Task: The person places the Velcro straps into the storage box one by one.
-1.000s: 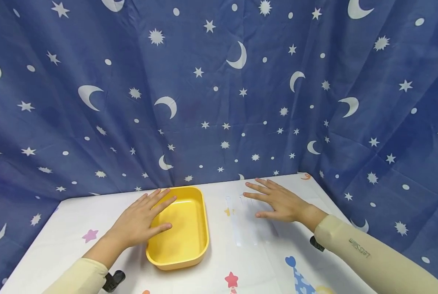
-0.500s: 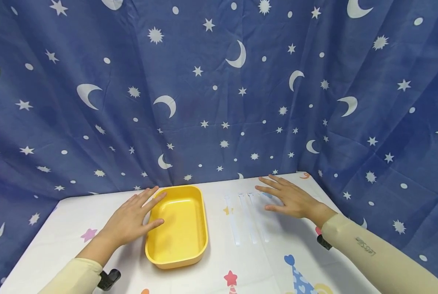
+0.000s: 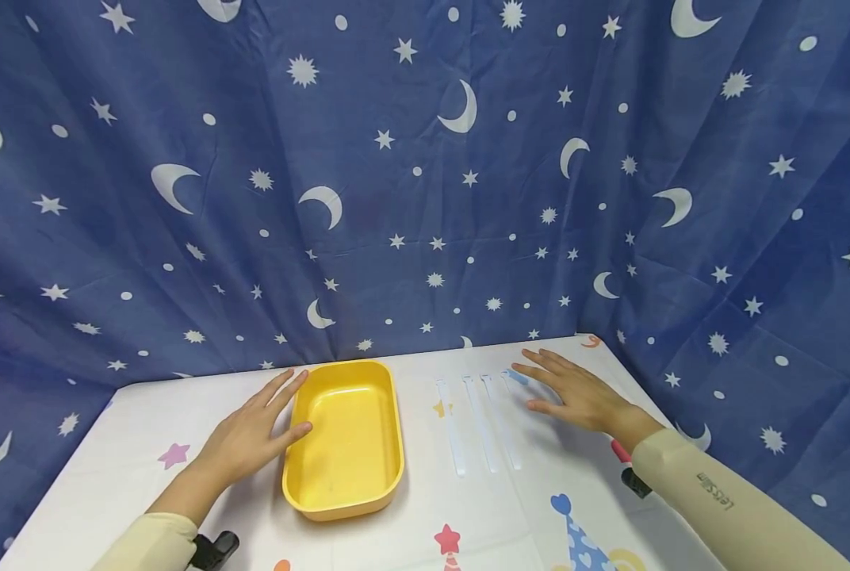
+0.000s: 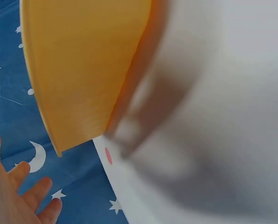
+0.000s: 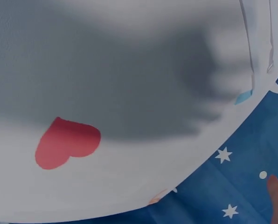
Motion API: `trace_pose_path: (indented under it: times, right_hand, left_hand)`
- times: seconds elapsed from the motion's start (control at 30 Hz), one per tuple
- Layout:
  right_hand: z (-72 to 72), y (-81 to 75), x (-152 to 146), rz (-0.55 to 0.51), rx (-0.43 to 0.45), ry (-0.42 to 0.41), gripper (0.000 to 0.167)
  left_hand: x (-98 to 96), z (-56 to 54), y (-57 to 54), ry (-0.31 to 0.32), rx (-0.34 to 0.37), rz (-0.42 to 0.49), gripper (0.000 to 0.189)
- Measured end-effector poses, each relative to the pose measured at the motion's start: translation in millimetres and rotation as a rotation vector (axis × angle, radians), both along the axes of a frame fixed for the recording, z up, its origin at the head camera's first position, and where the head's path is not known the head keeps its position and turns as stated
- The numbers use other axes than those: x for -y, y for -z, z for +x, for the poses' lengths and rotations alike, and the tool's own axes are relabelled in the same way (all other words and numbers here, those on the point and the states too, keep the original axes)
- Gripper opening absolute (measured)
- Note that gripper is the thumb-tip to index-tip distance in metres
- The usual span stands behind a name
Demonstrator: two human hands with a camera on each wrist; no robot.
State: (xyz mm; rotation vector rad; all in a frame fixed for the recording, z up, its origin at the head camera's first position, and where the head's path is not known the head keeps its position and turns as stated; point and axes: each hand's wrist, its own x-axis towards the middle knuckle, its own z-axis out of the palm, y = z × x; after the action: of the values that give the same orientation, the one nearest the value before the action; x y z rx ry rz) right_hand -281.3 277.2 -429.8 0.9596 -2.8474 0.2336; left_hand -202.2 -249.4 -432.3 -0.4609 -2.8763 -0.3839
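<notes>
My left hand (image 3: 243, 440) hovers at the left side of a yellow rectangular tub (image 3: 354, 444), its fingers spread and loosely extended. The fingertips overlap the tub's upper left rim in the head view. Several thin translucent strips (image 3: 480, 424) with small wider heads lie side by side to the right of the tub. My right hand (image 3: 578, 392) hangs over the table just right of these strips, fingers apart and holding nothing. In the right wrist view the strips (image 5: 271, 37) appear at the upper right corner, and only a bit of thumb shows.
A white tablecloth (image 3: 411, 547) with printed stars, hearts and party hats covers the table. Behind and to the right hangs a blue curtain (image 3: 396, 198) with moons and stars, meeting the table's back edge. The tub shows no contents in the head view.
Both hands have drawn outward: the left has shifted left off the tub's middle, and the right has moved right, uncovering the strips. The tub stays in place.
</notes>
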Motion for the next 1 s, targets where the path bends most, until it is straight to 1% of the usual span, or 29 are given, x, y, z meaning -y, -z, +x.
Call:
trace_pose_path:
  times: [0.17, 0.27, 0.43, 0.63, 0.83, 0.93, 1.0]
  right_hand:
    - [-1.5, 5.9, -2, -0.036, 0.005, 0.019, 0.066]
    - [-1.4, 9.5, -2, -0.049, 0.020, 0.029, 0.067]
    - [-0.3, 16.2, 0, -0.061, 0.036, 0.075, 0.067]
    - [-3.1, 24.9, 5, -0.074, 0.052, 0.137, 0.066]
    - [-3.8, 29.9, 9, -0.068, 0.091, 0.190, 0.064]
    - [-3.2, 32.1, 10, -0.074, 0.125, 0.218, 0.065]
    - [-3.5, 34.6, 11, -0.089, 0.138, 0.217, 0.066]
  left_hand:
    - [-0.2, 2.0, 8.0, -0.042, 0.044, 0.080, 0.080]
    - [-2.7, 3.4, 11.3, -0.077, 0.085, 0.130, 0.085]
    - [-8.7, 4.8, 13.3, -0.142, 0.161, 0.232, 0.093]
    - [-10.1, 0.3, 14.9, -0.204, 0.234, 0.342, 0.099]
    - [-9.0, -3.2, 16.9, -0.254, 0.346, 0.499, 0.093]
    - [-9.0, -2.8, 16.7, -0.268, 0.379, 0.542, 0.090]
    - [-9.3, -2.0, 16.7, -0.275, 0.388, 0.555, 0.089]
